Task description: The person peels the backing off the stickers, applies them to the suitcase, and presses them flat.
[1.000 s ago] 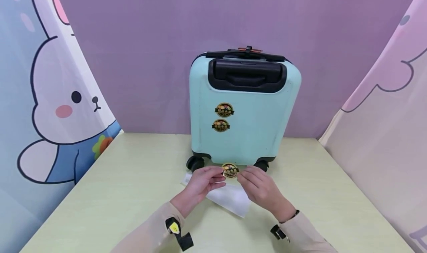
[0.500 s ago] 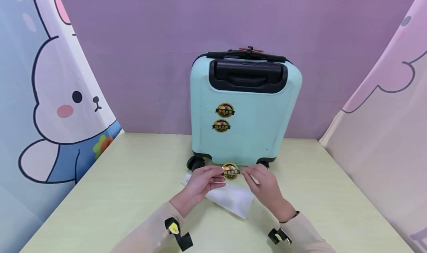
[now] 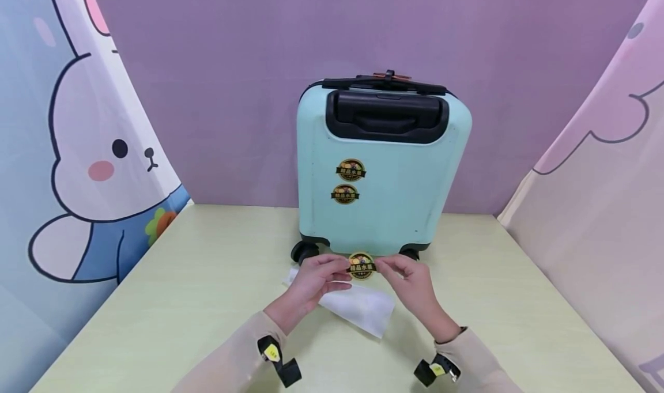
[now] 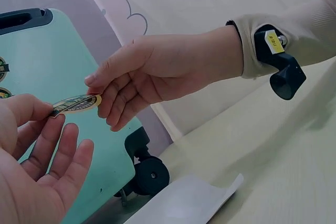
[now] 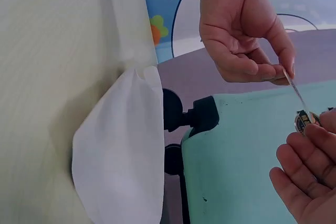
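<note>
gold-and-black, fruit-printed round sticker (image 3: 361, 266) with a dark lettered banner, held up between both hands, face toward the head camera, overlapping the bottom edge of a mint-green hard-shell suitcase (image 3: 399, 203) in that view; exact depth of the gap to the shell impossible to tell. pinched at the left edge by thumb and forefinger of the left hand (image 3: 311, 286), with the other fingers loosely bent below. pinched at the right edge by the fingertips of the right hand (image 3: 412, 283), leaving the round middle uncovered.

standing upright behind, on black wheels (image 3: 305, 252), with a black recessed handle (image 3: 386, 116) near the top edge. stuck left of centre on the shell, one just above the other: two matching stickers (image 3: 350, 170), with a broad stretch of mint to the right, up to the slanting side edge.

below the hands, a creased white sheet (image 3: 360, 309), right edge curling up from the pale wood-grain table (image 3: 207, 289); wide room to either side of the forearms, bounded by a rabbit-printed blue curtain (image 3: 88, 151) at left, a pink-and-cream curtain (image 3: 586, 237) at right and a purple cloth backdrop (image 3: 218, 93) along the rear edge.
</note>
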Demonstrator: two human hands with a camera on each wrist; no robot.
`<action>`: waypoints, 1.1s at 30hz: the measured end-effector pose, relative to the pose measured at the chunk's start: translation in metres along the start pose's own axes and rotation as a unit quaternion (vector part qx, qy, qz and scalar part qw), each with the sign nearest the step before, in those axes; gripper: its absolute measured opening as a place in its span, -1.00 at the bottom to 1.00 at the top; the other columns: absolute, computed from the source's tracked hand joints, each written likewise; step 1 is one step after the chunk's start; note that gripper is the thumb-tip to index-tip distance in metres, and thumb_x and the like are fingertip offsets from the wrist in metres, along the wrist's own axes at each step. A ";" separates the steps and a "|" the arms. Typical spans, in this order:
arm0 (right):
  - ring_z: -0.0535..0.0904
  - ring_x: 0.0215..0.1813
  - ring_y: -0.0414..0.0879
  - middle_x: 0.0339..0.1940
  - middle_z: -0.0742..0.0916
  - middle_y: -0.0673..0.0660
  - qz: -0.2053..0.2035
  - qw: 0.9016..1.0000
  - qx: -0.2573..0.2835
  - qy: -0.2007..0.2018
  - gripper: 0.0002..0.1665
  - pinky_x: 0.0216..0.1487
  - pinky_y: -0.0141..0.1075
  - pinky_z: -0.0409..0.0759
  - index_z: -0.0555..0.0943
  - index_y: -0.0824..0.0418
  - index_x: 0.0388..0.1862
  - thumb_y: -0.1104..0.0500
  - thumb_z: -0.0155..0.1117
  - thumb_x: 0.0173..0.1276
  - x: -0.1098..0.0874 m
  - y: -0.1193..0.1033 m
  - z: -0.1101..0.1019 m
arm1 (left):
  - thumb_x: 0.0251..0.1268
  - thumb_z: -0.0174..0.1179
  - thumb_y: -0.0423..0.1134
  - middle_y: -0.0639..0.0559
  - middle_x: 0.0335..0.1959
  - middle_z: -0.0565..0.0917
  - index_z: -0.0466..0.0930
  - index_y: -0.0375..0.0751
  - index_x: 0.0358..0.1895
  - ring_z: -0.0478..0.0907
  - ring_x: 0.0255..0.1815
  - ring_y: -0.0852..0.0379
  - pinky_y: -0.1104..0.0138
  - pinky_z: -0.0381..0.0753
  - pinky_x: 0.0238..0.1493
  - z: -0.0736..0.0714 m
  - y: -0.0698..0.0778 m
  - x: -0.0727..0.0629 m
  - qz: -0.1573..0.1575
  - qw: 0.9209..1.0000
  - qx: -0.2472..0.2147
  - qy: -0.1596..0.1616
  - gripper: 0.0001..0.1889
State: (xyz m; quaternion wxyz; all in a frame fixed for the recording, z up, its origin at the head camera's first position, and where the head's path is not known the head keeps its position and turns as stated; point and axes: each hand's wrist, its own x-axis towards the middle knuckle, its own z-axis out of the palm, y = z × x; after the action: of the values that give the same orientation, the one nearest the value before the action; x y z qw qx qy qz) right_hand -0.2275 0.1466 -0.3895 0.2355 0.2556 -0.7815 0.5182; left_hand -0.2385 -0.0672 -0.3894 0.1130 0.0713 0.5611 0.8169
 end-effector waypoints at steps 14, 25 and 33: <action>0.71 -0.37 -0.07 -0.43 0.78 0.11 0.095 0.995 0.021 -0.014 -0.96 -0.30 -0.39 0.66 0.76 0.31 -0.31 0.35 0.40 0.29 0.002 -0.001 0.003 | 0.34 0.26 -0.40 -0.05 -0.31 0.74 0.67 -0.51 -0.11 0.71 -0.33 0.11 0.16 0.74 -0.14 -0.004 -0.002 0.003 0.032 0.997 0.067 0.014 -0.81; 0.68 -0.40 -0.15 -0.44 0.78 0.15 0.130 0.991 0.007 -0.021 -0.95 -0.37 -0.41 0.62 0.77 0.33 -0.31 0.33 0.41 0.29 0.004 -0.001 0.005 | 0.30 0.28 -0.43 -0.17 -0.28 0.75 0.66 -0.58 -0.09 0.72 -0.33 0.10 0.16 0.75 -0.17 -0.008 -0.004 0.007 0.060 0.991 0.116 0.031 -0.77; 0.70 -0.40 -0.14 -0.44 0.78 0.15 0.135 0.991 0.009 -0.018 -0.94 -0.36 -0.42 0.62 0.77 0.34 -0.30 0.33 0.42 0.29 0.006 0.000 0.006 | 0.26 0.30 -0.45 -0.22 -0.27 0.75 0.68 -0.58 -0.12 0.73 -0.30 0.06 0.15 0.75 -0.17 -0.010 -0.006 0.010 0.074 0.988 0.133 0.038 -0.79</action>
State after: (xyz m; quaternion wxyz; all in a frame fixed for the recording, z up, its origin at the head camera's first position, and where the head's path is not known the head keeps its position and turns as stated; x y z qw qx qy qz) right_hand -0.2327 0.1402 -0.3882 0.1474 0.1589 -0.8082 0.5475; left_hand -0.2502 -0.0714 -0.3984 0.0202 0.0956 0.6616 0.7435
